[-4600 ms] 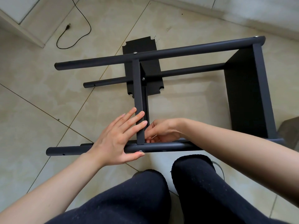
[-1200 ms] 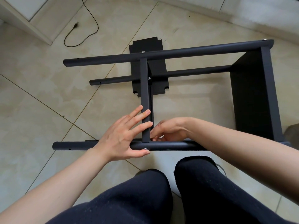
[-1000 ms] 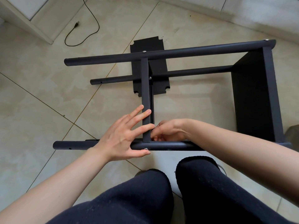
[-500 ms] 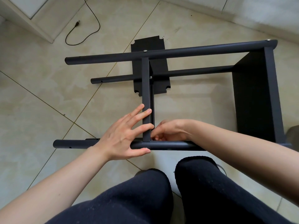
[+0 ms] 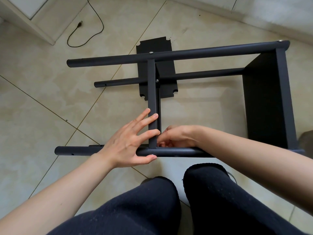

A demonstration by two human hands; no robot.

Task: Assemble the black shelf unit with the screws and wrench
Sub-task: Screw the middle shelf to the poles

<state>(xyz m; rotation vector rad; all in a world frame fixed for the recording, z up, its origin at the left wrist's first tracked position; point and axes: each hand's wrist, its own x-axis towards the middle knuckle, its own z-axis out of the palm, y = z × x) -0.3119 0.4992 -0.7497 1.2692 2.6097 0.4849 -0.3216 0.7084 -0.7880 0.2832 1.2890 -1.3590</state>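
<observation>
The black shelf unit lies on its side on the tiled floor, its near tube [image 5: 183,152] in front of my knees and its far tube [image 5: 203,51] beyond. A middle shelf panel [image 5: 152,89] spans the two tubes. My left hand [image 5: 128,143] lies spread on this panel's near end, thumb against the near tube by a screw head [image 5: 153,155]. Fingers of my right hand [image 5: 177,136] are curled at the joint just right of the panel, pinching a thin wrench that is mostly hidden.
A fitted end panel [image 5: 264,102] closes the frame on the right. A loose black panel [image 5: 155,46] lies flat on the floor under the far tube. A black cable [image 5: 94,36] trails at the upper left. My knees [image 5: 152,200] are close below the near tube.
My right hand's fingers have shifted slightly at the joint, closing in against the panel. My left hand has stayed pressed on the panel and tube.
</observation>
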